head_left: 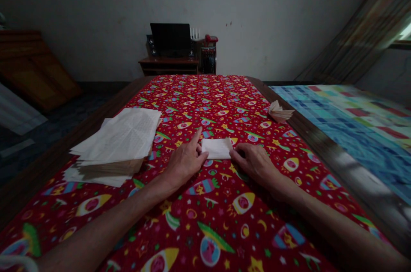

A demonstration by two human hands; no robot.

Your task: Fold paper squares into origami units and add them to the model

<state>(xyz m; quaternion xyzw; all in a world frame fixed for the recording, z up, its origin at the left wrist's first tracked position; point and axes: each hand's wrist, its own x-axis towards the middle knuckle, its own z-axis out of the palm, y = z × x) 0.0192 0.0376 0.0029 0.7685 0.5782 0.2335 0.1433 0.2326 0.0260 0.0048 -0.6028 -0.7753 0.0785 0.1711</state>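
A small folded white paper (217,149) lies on the red patterned cloth (212,190) in front of me. At its left edge, my left hand (188,156) pinches it between thumb and curled fingers, with the index finger stretched forward past it. My right hand (255,159) is closed at the paper's right edge, thumb and fingertips touching the corner. To the left rests a stack of printed paper sheets (128,133), white on top with browner ones beneath. A folded paper piece (280,112) sits at the right side of the cloth.
The cloth covers a dark wooden table (359,177). Beyond its far end stand a black monitor (171,38), speakers and a red telephone (211,39). A bed with a checked cover (321,122) is at the right, a wooden cabinet (35,68) at the left.
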